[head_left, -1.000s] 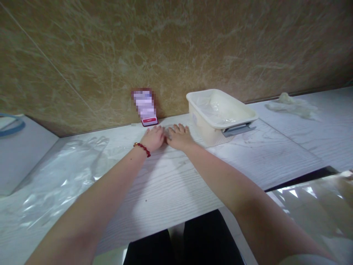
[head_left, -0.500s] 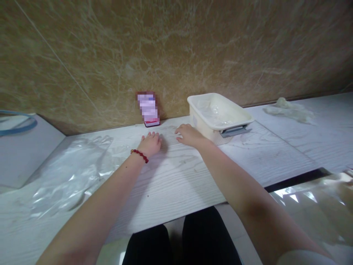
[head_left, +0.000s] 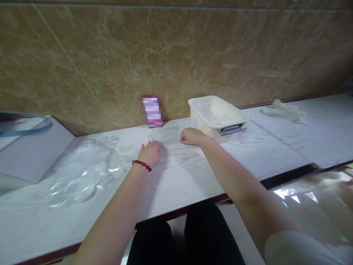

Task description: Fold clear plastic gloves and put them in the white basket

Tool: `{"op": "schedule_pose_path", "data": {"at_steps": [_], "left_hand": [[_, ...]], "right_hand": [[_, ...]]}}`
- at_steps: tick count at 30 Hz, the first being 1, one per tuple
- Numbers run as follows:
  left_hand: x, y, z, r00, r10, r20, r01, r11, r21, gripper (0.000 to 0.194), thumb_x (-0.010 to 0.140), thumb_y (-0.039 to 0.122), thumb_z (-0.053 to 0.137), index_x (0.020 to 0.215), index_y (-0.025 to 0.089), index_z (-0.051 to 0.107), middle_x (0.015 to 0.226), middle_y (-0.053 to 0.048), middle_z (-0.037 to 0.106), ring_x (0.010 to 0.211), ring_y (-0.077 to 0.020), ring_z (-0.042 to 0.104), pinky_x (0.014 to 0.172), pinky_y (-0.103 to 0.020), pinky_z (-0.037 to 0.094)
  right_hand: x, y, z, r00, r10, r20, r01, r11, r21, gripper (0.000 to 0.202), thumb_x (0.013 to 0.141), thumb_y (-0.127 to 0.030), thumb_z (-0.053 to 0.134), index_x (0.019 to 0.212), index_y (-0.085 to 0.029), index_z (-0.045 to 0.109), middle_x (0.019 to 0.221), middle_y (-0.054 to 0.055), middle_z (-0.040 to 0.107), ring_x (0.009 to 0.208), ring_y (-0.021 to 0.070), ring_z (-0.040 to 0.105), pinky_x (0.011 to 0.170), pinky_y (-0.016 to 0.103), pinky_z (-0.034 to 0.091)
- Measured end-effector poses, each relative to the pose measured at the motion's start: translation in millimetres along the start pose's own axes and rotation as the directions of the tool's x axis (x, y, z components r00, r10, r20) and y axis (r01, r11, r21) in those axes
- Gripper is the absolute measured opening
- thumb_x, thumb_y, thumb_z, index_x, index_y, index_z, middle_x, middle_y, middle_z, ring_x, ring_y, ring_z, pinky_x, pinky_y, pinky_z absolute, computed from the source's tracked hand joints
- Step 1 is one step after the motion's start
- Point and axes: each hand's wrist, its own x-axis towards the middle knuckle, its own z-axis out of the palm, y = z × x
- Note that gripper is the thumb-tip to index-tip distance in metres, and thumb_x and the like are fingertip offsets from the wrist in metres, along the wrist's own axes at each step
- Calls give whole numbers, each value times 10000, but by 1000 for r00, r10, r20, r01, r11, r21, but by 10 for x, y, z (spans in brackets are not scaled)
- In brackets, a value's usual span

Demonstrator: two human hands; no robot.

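Where the wall (head_left: 193, 62) rises beyond both hands, we see brown marbled panelling; it meets the tabletop (head_left: 176, 184), a pale, wood-grained surface that looks smooth and hard. Left of our left hand (head_left: 150, 153), clear plastic (head_left: 84, 167) lies crumpled; we judge it light, limp and slippery, best pinched at a loose edge. Just beyond our right hand (head_left: 193, 136), and to its right, stands the cream tub (head_left: 230, 110), with clear film (head_left: 213, 112) inside. We take it to be light and fairly stiff, more safely held by opposite sides of its rim than by the grey clip (head_left: 232, 130) on its near side. Our left hand lies palm down, fingers loosely spread, holding nothing we can see; our right is curled narrow, and we cannot tell whether it pinches anything. Beyond the left hand, a phone (head_left: 152, 110) leans against the wall.
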Motion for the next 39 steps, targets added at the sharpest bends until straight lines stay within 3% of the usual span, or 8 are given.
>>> {"op": "schedule_pose_path", "data": {"at_steps": [12,22,24,26,28,31,35,39], "left_hand": [[78,55,71,982,82,-171,-105,986,-128,565,759,325,415,1254,67,331,1276,-184,402,1182,-292,342,967,-471,225],[169,150,-44,949,123,-292,-241,878,-414,342,797,231,373,1077,177,561,1058,-106,600,1058,-252,489,966,-412,246],[66,119,-165,972,9,-237,-163,750,-641,308,791,316,402,937,164,627,904,-94,649,956,-255,545,905,-395,329],[-58,75,-304,994,-54,-94,-61,444,-894,285,763,341,456,856,144,641,866,-90,654,916,-248,561,839,-379,395],[-166,19,-436,998,-6,60,60,29,-998,230,752,268,482,850,123,630,896,-99,646,898,-227,574,801,-372,433],[-248,-73,-562,984,79,159,177,-369,-912,182,759,165,455,836,110,610,880,-108,642,834,-206,600,764,-391,469],[-218,-167,-556,982,69,174,184,-523,-832,172,780,149,423,828,125,587,808,-82,645,783,-195,616,740,-403,492],[-151,-215,-469,972,94,218,232,-552,-801,190,796,166,405,889,152,571,782,-63,641,793,-202,621,737,-423,492]], "right_hand": [[-25,-73,43,977,-75,-199,72,997,-22,128,676,-172,508,727,-160,624,841,71,621,810,169,545,715,238,372],[-66,-209,-122,843,-132,-522,326,896,301,75,651,-190,517,695,-157,569,776,41,591,800,159,520,787,290,365],[-36,-199,-133,798,22,-603,357,789,501,138,697,-277,509,760,-169,570,874,45,594,880,162,514,827,305,354],[-1,-193,-144,780,256,-572,353,575,738,260,752,-401,449,864,-192,556,974,39,580,950,157,499,841,313,357],[26,-205,-152,835,423,-351,265,250,931,412,787,-528,324,942,-205,530,1008,43,574,947,156,512,813,318,388],[19,-261,-149,952,295,78,-28,-171,985,641,760,-660,166,934,-164,533,934,93,603,842,182,565,725,337,444],[-34,-363,-113,956,-91,280,-294,-319,901,740,742,-690,134,897,-104,559,865,138,624,794,220,594,677,374,474],[-14,-411,-21,941,-154,301,-332,-257,908,465,811,-518,350,919,-123,571,903,105,637,777,185,609,675,341,490]]}}
